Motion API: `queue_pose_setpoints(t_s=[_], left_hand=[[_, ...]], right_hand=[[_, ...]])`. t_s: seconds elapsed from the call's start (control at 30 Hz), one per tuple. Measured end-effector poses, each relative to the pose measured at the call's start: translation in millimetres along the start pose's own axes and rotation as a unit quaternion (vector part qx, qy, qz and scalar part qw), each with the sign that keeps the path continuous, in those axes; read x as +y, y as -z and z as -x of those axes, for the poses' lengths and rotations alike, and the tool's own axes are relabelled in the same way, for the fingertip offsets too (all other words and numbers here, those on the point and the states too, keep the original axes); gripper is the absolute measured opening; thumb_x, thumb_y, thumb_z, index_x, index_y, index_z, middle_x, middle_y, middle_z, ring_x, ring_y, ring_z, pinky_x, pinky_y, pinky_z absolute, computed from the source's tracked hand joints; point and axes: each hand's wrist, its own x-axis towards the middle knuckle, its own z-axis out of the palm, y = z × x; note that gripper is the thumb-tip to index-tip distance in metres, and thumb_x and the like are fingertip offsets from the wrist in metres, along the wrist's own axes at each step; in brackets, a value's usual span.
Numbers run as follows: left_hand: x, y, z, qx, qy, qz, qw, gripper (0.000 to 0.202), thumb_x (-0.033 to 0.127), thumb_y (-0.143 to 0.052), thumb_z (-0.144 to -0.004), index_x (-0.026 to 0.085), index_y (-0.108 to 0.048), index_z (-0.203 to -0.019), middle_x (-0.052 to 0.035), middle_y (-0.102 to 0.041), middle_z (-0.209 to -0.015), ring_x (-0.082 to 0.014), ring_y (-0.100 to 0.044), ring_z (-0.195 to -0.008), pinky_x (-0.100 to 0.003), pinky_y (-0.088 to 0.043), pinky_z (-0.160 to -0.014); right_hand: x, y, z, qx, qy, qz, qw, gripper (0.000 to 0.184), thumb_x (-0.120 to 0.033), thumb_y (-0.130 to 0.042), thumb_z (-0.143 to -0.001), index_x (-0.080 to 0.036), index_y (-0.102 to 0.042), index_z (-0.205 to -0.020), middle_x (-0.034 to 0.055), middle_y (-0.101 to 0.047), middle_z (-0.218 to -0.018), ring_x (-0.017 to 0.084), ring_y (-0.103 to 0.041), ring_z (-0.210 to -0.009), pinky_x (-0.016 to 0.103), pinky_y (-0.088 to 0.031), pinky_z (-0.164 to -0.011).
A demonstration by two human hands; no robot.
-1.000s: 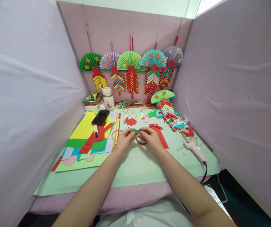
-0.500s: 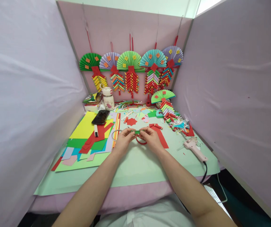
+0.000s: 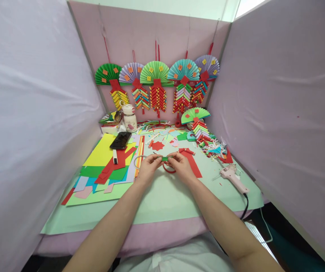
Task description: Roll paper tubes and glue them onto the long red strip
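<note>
Left hand (image 3: 148, 169) and right hand (image 3: 181, 166) closer than before — fingertips tight on green strip (image 3: 164, 158), red ring (image 3: 168, 172) beneath.

I can read no text, number, brand or sign anywhere in my head view. The white jar (image 3: 129, 118) near the far left corner of the table (image 3: 162, 204) bears a pink mark, too small to tell whether it is lettering. The printed packet (image 3: 110, 118) just beside the jar is too blurred to read. The phone (image 3: 121, 140) nearby shows only a dark screen.
</note>
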Motion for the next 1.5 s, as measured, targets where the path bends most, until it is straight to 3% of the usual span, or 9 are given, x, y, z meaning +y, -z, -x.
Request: queue_pose_setpoints(t_s=[0.4,0.63,0.83,1.0,1.17,1.27,1.37,1.5], left_hand=[[-9.0,6.1,-5.4,-0.007,-0.005,-0.028,1.0,0.023,0.031,-0.073,-0.067,0.016,-0.067,-0.082,-0.0025,-0.067,-0.083,-0.0145,-0.064,-0.078,-0.033,-0.051,-0.084],[-2.0,3.7,-4.1,0.01,0.012,0.009,1.0,0.027,0.032,-0.077,-0.064,0.014,-0.066,-0.081,-0.0015,-0.066,-0.077,-0.0114,-0.063,-0.069,-0.026,-0.051,-0.074],[4.2,1.7,-2.1,0.02,0.054,0.104,0.993,0.025,0.027,-0.078,-0.065,0.012,-0.067,-0.081,-0.0016,-0.065,-0.076,-0.0081,-0.061,-0.066,-0.019,-0.049,-0.064],[5.8,-0.1,-1.7,0.013,0.077,0.173,0.982,0.022,0.02,-0.077,-0.065,0.012,-0.068,-0.083,-0.0009,-0.066,-0.079,-0.006,-0.06,-0.067,-0.016,-0.048,-0.065],[4.5,-5.1,1.4,-0.014,0.068,0.157,0.985,0.021,0.02,-0.078,-0.064,0.013,-0.069,-0.081,-0.001,-0.066,-0.078,-0.007,-0.059,-0.072,-0.017,-0.046,-0.068],[3.3,-6.9,3.8,-0.001,0.048,0.108,0.993,0.025,0.029,-0.076,-0.067,0.014,-0.07,-0.086,-0.0036,-0.068,-0.085,-0.0114,-0.06,-0.083,-0.021,-0.045,-0.073],[1.5,-6.9,4.7,0.027,0.009,0.067,0.997,0.027,0.033,-0.074,-0.068,0.014,-0.069,-0.086,-0.005,-0.067,-0.09,-0.0146,-0.06,-0.087,-0.026,-0.046,-0.079],[-3.3,-4.5,4.4,0.02,-0.035,-0.026,0.999,0.025,0.037,-0.069,-0.072,0.016,-0.067,-0.085,-0.0036,-0.065,-0.086,-0.0158,-0.06,-0.083,-0.03,-0.049,-0.078]], right_hand=[[-0.3,-0.1,0.1,-0.004,-0.01,0.007,1.0,0.022,-0.036,-0.068,-0.072,-0.021,-0.066,-0.087,0.0002,-0.066,-0.079,0.013,-0.063,-0.07,0.031,-0.051,-0.077],[2.8,1.1,-1.5,-0.012,-0.025,-0.023,0.999,0.03,-0.041,-0.072,-0.07,-0.018,-0.067,-0.089,0.002,-0.068,-0.078,0.014,-0.065,-0.072,0.031,-0.052,-0.078],[1.3,-3.2,-1.3,-0.003,-0.068,-0.096,0.993,0.031,-0.039,-0.077,-0.064,-0.017,-0.067,-0.085,0.0019,-0.068,-0.078,0.013,-0.065,-0.07,0.029,-0.052,-0.076],[-0.8,-14.4,5.0,0.025,-0.121,-0.2,0.972,0.027,-0.029,-0.081,-0.06,-0.016,-0.066,-0.078,-0.0003,-0.067,-0.075,0.009,-0.064,-0.07,0.024,-0.052,-0.077],[3.1,-26.2,10.3,0.036,-0.113,-0.245,0.962,0.024,-0.027,-0.08,-0.061,-0.017,-0.066,-0.079,-0.0003,-0.067,-0.083,0.009,-0.063,-0.076,0.022,-0.052,-0.08],[6.6,-27.6,11.4,0.03,-0.098,-0.182,0.978,0.026,-0.033,-0.075,-0.067,-0.018,-0.065,-0.087,0.0014,-0.066,-0.089,0.011,-0.062,-0.08,0.028,-0.053,-0.081],[6.9,-25.9,13.8,0.06,0.005,0.011,0.998,0.03,-0.034,-0.07,-0.072,-0.02,-0.063,-0.097,0.0046,-0.063,-0.099,0.015,-0.06,-0.087,0.031,-0.053,-0.078],[4.0,-24.7,19.0,0.06,0.188,0.251,0.948,0.019,-0.025,-0.062,-0.078,-0.022,-0.062,-0.098,0.0046,-0.059,-0.098,0.017,-0.057,-0.09,0.031,-0.05,-0.078]])
